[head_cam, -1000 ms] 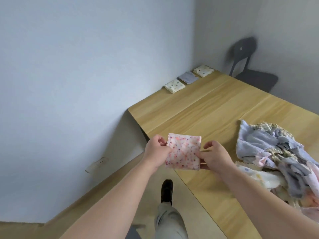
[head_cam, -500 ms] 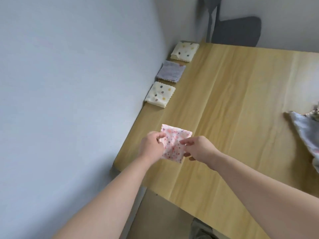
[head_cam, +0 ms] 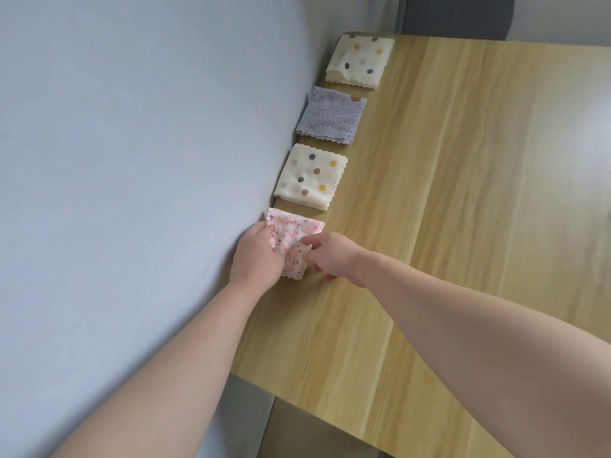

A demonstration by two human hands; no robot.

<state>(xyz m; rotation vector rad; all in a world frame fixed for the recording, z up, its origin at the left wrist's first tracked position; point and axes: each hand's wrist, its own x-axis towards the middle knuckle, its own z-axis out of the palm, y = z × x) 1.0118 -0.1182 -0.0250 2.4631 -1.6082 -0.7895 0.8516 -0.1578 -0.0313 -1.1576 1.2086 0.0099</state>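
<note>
Folded pink cloth (head_cam: 292, 239) sits at the near end of the row by the wall (head_cam: 132, 160), on the left edge of the table (head_cam: 463, 226).

Left hand (head_cam: 256, 257) grips its left side. Right hand (head_cam: 330, 256) pinches its right edge.

Judged light, soft and floppy, so hold both folded edges to keep the layers together.

Count: one pink cloth, one grey cloth (head_cam: 330, 115), two cream: near cream cloth (head_cam: 310, 176), far cream cloth (head_cam: 358, 59).

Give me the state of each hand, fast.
Left hand: closed, gripping the left edge of the pink folded cloth.
Right hand: closed, pinching the right edge of the same cloth.
</note>
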